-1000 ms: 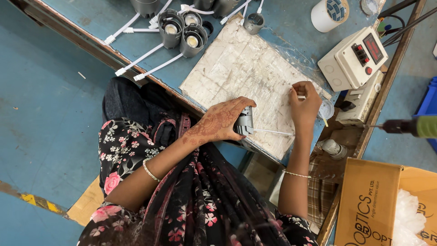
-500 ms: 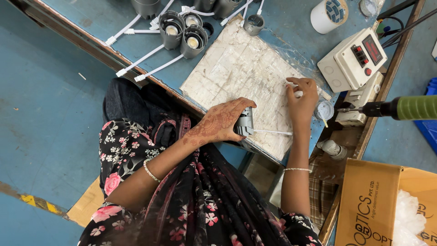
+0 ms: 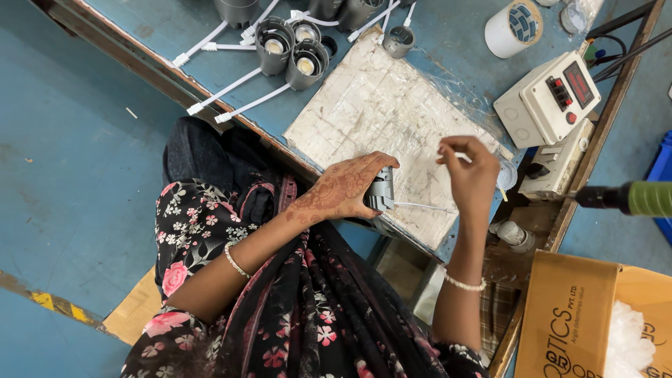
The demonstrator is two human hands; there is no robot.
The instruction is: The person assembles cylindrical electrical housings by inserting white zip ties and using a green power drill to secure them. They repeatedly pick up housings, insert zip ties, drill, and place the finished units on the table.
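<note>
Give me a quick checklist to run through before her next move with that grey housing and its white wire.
1. Left hand grips the grey housing: ok.
2. Housing is over the work mat, at its near edge: ok.
3. White wire runs free from the housing: ok.
4. Right hand has the wire's far end: cannot tell, fingertips pinch something small.
5. Green-handled tool is apart from both hands: ok.
6. Other housings are out of the way: ok.

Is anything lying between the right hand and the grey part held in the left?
Nothing visible. Only the thin white cable from the grey part in the left hand spans the gap; the right hand hovers clear beside it.
</note>
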